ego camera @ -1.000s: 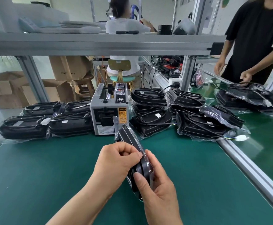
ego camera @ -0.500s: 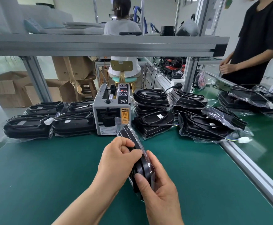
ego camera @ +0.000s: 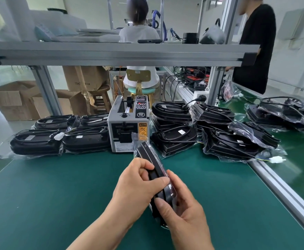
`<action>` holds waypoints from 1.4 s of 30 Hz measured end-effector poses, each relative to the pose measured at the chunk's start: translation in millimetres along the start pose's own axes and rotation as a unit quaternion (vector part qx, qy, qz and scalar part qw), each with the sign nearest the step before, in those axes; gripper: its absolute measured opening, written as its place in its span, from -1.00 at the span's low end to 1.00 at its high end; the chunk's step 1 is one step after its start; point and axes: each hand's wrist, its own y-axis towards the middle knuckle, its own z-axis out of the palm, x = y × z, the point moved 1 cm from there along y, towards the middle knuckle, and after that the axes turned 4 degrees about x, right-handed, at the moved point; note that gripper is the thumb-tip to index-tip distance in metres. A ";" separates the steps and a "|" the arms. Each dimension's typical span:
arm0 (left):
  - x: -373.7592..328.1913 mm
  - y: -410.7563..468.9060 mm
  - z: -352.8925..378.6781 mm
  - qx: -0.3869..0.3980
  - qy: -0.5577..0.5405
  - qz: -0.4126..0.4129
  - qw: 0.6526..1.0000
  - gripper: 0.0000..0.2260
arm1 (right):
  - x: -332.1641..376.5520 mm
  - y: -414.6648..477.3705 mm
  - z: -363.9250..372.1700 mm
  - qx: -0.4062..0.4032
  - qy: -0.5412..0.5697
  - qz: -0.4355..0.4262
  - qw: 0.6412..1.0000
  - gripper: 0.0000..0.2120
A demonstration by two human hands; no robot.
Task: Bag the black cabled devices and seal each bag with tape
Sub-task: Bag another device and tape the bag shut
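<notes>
Above the green mat (ego camera: 57, 186), just before the tape dispenser (ego camera: 127, 123): a bagged device (ego camera: 147, 156) is held on edge. The left hand (ego camera: 135, 186) grips its upper side. The right hand (ego camera: 183, 213) pinches the near end, probably pressing the bag flat for taping. Other bagged devices (ego camera: 86, 139) flank the dispenser.

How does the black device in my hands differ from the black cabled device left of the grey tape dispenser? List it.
The held black device is on edge, gripped by left hand and right hand; the black cabled device lies flat on the green mat, untouched. The held one shows its narrow side, the other its cabled top. Both are bagged.
</notes>
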 end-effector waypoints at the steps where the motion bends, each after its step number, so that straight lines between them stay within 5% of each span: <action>1: -0.1 0.2 -0.6 0.000 0.000 0.003 1.000 -0.56 | 4.8 3.0 -5.4 0.016 0.015 0.014 1.000 -0.37; 5: 1.0 1.8 0.6 0.006 0.012 0.007 1.000 -0.50 | 33.2 32.6 -30.0 0.042 0.034 0.051 0.997 -0.28; 8: 2.7 2.9 0.0 0.009 0.017 0.003 1.000 -0.54 | 54.9 72.2 -23.1 0.070 -0.088 0.079 0.990 -0.23; 12: 2.0 2.2 0.0 0.012 0.015 0.002 1.000 -0.58 | 56.6 112.2 4.6 0.134 -0.217 0.097 0.962 -0.62; 18: 3.6 17.7 -24.8 0.085 -0.050 0.005 0.995 -0.77 | 44.6 122.0 16.9 0.138 -0.279 0.078 0.947 -0.68; 24: 14.9 104.4 -53.3 -0.124 -0.232 -0.129 0.956 -0.86 | 43.6 117.5 16.0 0.099 -0.324 0.048 0.940 -0.64; 31: 19.7 152.6 -42.2 -0.137 -0.310 -0.239 0.910 -0.84 | 40.0 116.4 16.4 0.096 -0.332 0.024 0.938 -0.63; 38: 16.2 169.4 -36.2 -0.184 -0.381 -0.251 0.871 -0.89 | 40.7 114.4 16.3 0.093 -0.313 0.031 0.945 -0.70; 42: 15.3 158.2 -38.7 -0.191 -0.379 -0.200 0.883 -0.91 | 41.8 111.4 15.9 0.094 -0.265 0.045 0.959 -0.73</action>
